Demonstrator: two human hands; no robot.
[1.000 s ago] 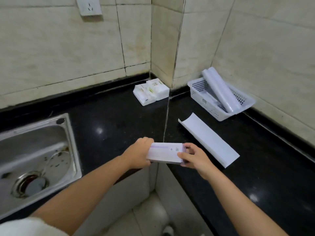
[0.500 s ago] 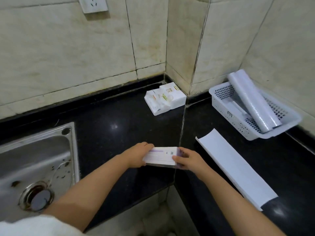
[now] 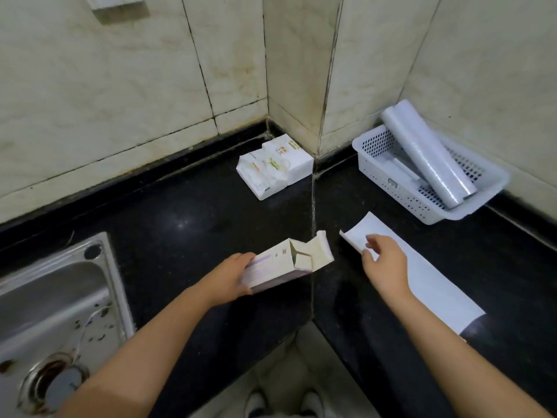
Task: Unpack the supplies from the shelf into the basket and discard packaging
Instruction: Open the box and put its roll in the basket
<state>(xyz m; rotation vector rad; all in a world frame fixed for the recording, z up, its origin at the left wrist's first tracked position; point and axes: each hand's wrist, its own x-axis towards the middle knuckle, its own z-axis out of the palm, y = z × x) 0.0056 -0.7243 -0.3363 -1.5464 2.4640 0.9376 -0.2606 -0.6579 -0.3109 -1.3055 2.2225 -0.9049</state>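
Head view: basket (image 3: 391, 182) (roll (image 3: 428, 155) inside)

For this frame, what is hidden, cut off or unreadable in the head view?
- Contents of the carton: its opened flaps and walls hide the inside.
- Print on the carton and on the packs: too small to read.
- Basket floor: the roll lies across it; something white underneath is unclear.
- Wall socket: cut off by the top edge.
- Sink: cut off by the left edge.
- Left hand fingers: behind the carton.
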